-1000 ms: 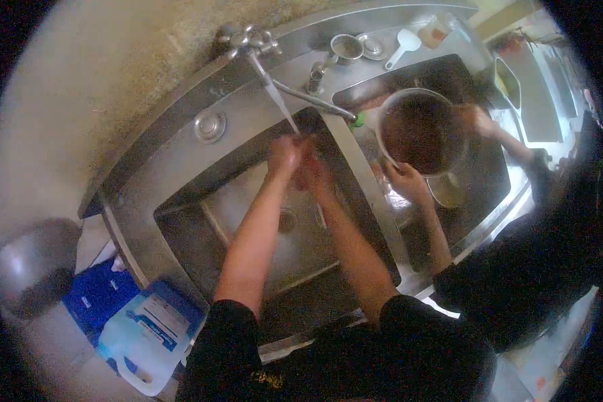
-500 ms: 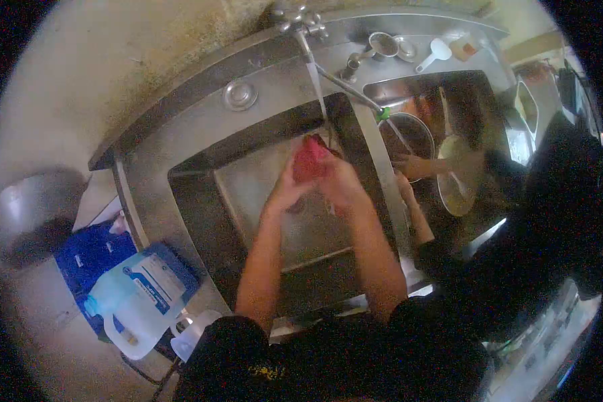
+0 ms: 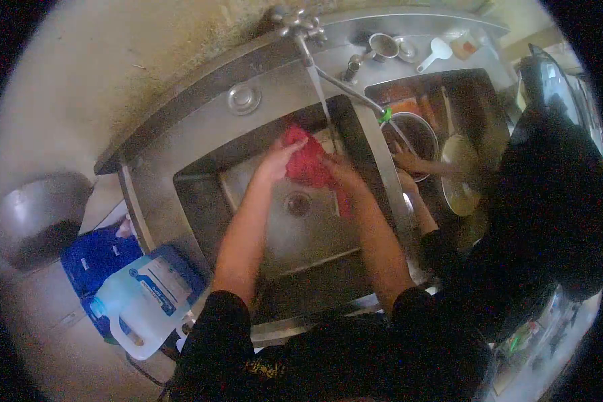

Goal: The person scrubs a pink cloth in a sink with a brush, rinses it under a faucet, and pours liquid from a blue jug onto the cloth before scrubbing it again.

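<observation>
A red cloth (image 3: 308,164) is stretched between my two hands over the metal sink basin (image 3: 248,231). My left hand (image 3: 279,161) grips its left side, with the thumb lying over the front. On the other side my right hand (image 3: 345,173) holds the cloth, and a loose end hangs down below that hand. Water runs from the faucet spout (image 3: 306,52) and falls just behind the cloth and to its right. The drain (image 3: 297,204) shows beneath the cloth.
At right, a co-worker's hands (image 3: 412,163) are at a pot (image 3: 419,134) in the second basin, beside a pan (image 3: 461,174). A metal strainer lid (image 3: 244,98) lies on the rim. A large plastic jug (image 3: 144,301) and a blue crate (image 3: 97,264) stand at left.
The cloth was bunched between my hands and is now spread wider, with an end hanging. My left hand has moved left and up, uncovering the drain.
</observation>
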